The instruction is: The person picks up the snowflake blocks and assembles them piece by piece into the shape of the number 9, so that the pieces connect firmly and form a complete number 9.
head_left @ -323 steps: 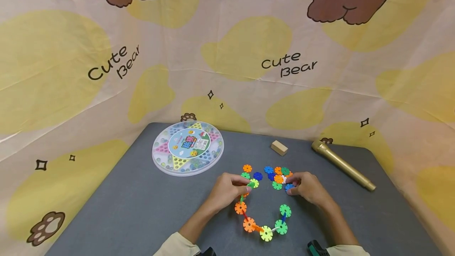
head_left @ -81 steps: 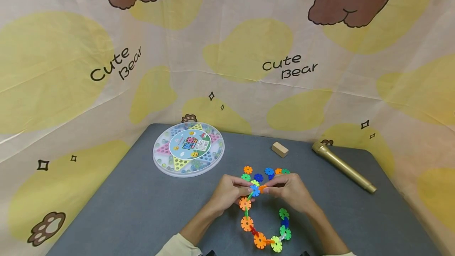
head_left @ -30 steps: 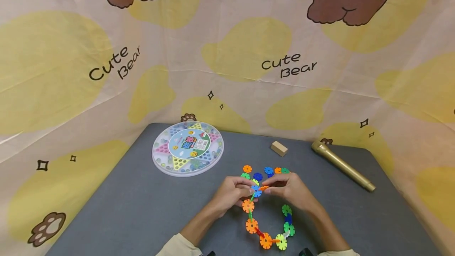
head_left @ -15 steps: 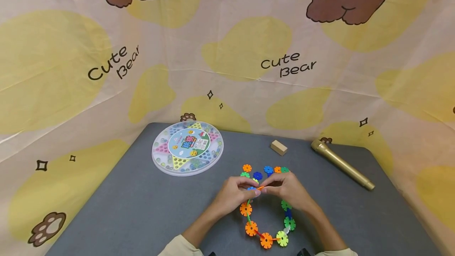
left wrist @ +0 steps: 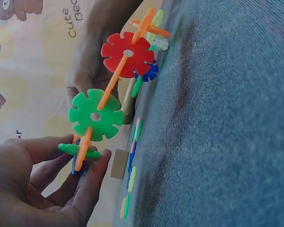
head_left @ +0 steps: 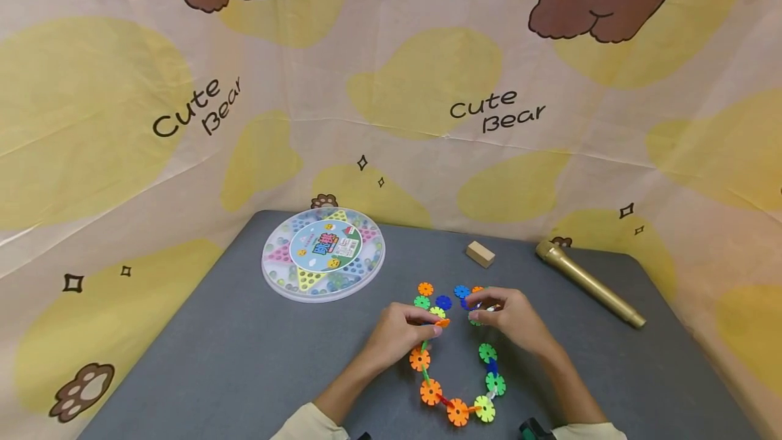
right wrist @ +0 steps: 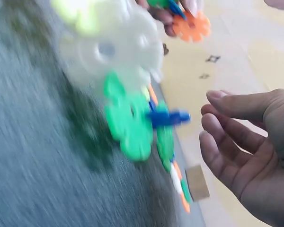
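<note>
A curved chain of interlocking snowflake discs (head_left: 430,392) runs toward me and back up on the right, in orange, green, yellow, blue, white and red. My left hand (head_left: 394,335) pinches its left end, where an orange disc (head_left: 442,322) sticks out past the fingertips. In the left wrist view, thumb and fingers grip near a green disc (left wrist: 95,115), with a red disc (left wrist: 128,54) farther along. My right hand (head_left: 513,318) hovers beside the loose snowflake discs (head_left: 461,291), partly hiding them. Nothing lies between its bent, parted fingers (right wrist: 222,161) in the right wrist view.
More loose discs (head_left: 425,288) lie just beyond my left hand. A round Chinese checkers set (head_left: 324,254) rests at the back left. Behind the discs is a small wooden block (head_left: 480,254), and a gold microphone (head_left: 589,284) lies at the right. A printed cloth backdrop (head_left: 403,87) borders the table.
Since the earliest frame, a blue and an orange disc have joined the chain's left end. My right hand has let go of the orange disc and moved right; the left keeps its grip.
</note>
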Demonstrator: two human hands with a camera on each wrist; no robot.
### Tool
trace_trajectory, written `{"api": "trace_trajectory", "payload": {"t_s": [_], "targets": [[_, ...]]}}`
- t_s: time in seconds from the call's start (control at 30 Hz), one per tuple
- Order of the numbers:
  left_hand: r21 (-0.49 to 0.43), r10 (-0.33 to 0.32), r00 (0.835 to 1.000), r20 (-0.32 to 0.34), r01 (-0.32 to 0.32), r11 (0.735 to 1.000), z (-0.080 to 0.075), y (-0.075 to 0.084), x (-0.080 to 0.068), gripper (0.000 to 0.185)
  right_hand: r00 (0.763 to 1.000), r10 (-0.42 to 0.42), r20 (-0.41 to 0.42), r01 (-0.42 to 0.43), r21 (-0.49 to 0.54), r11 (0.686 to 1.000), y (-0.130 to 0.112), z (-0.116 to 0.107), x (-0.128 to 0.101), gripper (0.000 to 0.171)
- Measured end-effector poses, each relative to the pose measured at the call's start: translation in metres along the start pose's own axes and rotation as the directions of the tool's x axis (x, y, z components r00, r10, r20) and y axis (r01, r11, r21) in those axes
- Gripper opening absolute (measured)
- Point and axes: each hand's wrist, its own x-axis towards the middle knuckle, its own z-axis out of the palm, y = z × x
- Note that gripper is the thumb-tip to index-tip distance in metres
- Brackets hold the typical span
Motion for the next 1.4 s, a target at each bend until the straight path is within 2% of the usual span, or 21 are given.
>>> {"api": "trace_trajectory", "payload": {"t_s": [0.17,0.37,0.63,0.87,1.1,1.3,1.4], "targets": [[0.001,-0.019,1.0,-0.008,0.019,1.0,-0.001,-0.002,0.001,0.012,0.998,0.025,-0.057,-0.025,-0.007,1.0,0.013,-0.015,0.002,0.029],[-0.043,-0.023,1.0,-0.005,0.023,0.999,-0.002,-0.003,0.002,0.012,0.997,0.02,-0.081,-0.023,-0.034,0.999,0.029,-0.032,0.006,0.033],[-0.058,-0.011,1.0,-0.01,0.011,0.998,-0.003,-0.003,0.002,0.012,0.994,0.068,-0.089,-0.082,-0.162,0.983,0.043,-0.046,0.014,0.035],[-0.081,-0.02,1.0,-0.01,0.019,0.996,-0.004,-0.005,0.003,0.012,0.995,0.076,-0.065,-0.089,-0.237,0.968,0.048,-0.046,0.025,0.037],[-0.105,-0.035,0.999,-0.002,0.034,0.994,-0.005,-0.005,0.003,0.012,0.997,0.071,-0.029,-0.076,-0.23,0.97,0.052,-0.042,0.039,0.036],[-0.09,-0.032,0.999,0.005,0.032,0.995,-0.006,-0.005,0.003,0.013,0.998,0.042,-0.038,-0.052,-0.299,0.953,0.053,-0.037,0.045,0.027],[-0.088,-0.025,1.0,0.005,0.026,0.996,-0.006,-0.004,0.003,0.013,0.996,0.057,-0.065,-0.074,-0.283,0.956,0.052,-0.035,0.044,0.02]]}}
